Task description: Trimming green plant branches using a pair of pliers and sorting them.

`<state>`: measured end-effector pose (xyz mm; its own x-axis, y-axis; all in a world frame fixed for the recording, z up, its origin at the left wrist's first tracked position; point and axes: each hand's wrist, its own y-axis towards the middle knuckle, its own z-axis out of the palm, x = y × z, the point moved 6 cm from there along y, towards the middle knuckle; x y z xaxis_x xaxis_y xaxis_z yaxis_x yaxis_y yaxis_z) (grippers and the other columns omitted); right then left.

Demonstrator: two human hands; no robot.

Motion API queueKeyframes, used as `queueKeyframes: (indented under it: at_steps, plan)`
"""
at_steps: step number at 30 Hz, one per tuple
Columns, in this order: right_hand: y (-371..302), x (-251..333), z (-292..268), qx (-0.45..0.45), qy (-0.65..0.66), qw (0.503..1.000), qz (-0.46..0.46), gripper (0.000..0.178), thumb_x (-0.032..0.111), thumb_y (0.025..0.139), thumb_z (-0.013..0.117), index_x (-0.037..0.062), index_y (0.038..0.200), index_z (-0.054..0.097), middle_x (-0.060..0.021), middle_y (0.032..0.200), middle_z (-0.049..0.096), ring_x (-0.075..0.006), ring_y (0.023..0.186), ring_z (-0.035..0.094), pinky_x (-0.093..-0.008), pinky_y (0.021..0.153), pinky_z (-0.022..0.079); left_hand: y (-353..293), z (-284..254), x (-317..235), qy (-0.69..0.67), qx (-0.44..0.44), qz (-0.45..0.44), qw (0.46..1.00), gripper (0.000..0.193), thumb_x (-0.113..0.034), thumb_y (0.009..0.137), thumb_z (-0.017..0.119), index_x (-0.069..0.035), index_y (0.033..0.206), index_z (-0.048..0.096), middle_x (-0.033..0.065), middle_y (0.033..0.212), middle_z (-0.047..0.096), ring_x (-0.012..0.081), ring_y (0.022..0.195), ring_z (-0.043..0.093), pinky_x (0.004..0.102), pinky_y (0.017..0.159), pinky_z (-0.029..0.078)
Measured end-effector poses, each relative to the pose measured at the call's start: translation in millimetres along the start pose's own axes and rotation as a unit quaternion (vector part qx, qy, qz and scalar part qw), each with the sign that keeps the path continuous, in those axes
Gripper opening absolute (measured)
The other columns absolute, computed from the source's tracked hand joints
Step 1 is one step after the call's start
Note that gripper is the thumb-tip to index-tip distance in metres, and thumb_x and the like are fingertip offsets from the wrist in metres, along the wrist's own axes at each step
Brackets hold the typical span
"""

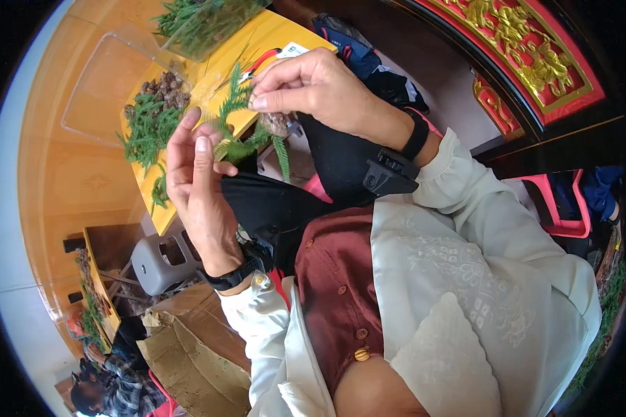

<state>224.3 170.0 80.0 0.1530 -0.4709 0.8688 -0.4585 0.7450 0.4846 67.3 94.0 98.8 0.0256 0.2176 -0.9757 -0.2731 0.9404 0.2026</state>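
Between my hands, above my lap, hangs a feathery green evergreen sprig (235, 101) together with a brown pine cone (275, 124). More green fronds (282, 156) spread below the cone. My right hand (316, 90) pinches thumb and forefinger together at the sprig's upper side, right above the cone. My left hand (200, 184) is on the sprig's left, thumb and fingers apart, some fingertips blurred against the greenery. Whether those fingertips touch the sprig is hard to see. The exact spot inside the right pinch is hidden by the fingers.
On the yellow table (161, 208) lie a heap of green sprigs (149, 125), several pine cones (167, 90) and a clear plastic box (212, 31) of greenery. A grey stool (161, 264) and a cardboard box (195, 347) stand at left. Another person (118, 386) sits lower left.
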Motion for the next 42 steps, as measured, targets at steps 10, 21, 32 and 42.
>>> queueKeyframes:
  at_steps: [10,21,32,42]
  plan:
    - [-5,-13,3,-0.072,0.178,0.97,0.149,0.02,0.016,0.082,0.064,-0.0015,0.092,0.067,0.0011,0.074,0.06,-0.0036,0.063,0.049,-0.0166,0.054,0.038,0,0,7,0.045,0.011,-0.011,0.999,0.034,-0.009,0.081,0.066,-0.001,0.112,0.056,0.0037,0.095,0.062,0.0061,0.081,0.053,0.0163,0.056,0.036]
    - [-3,-7,1,-0.051,0.189,0.969,0.151,0.024,0.016,0.082,0.063,-0.0024,0.097,0.066,-0.0003,0.076,0.061,-0.0033,0.064,0.05,-0.0166,0.054,0.037,9,-12,23,-0.07,-0.002,-0.062,0.996,0.02,-0.012,0.086,0.061,-0.003,0.103,0.058,0.0025,0.083,0.062,0.004,0.06,0.049,0.0166,0.052,0.037]
    - [-1,-2,-15,-0.051,0.189,0.972,0.131,0.026,0.017,0.085,0.059,-0.0006,0.102,0.066,0.0004,0.095,0.065,-0.0016,0.067,0.044,-0.0164,0.058,0.035,9,-15,29,-0.176,0.029,-0.103,0.979,0.018,-0.012,0.09,0.054,-0.003,0.106,0.055,0.0046,0.091,0.06,0.0071,0.075,0.054,0.0185,0.054,0.04]
    - [3,-2,-16,-0.033,0.188,0.973,0.129,0.026,0.018,0.086,0.058,-0.0004,0.102,0.066,0.0003,0.095,0.065,-0.0016,0.067,0.044,-0.0159,0.058,0.035,13,-18,36,-0.256,0.047,-0.131,0.956,0.026,-0.01,0.091,0.05,0.002,0.114,0.05,0.0046,0.093,0.058,0.0087,0.078,0.054,0.0192,0.057,0.044]
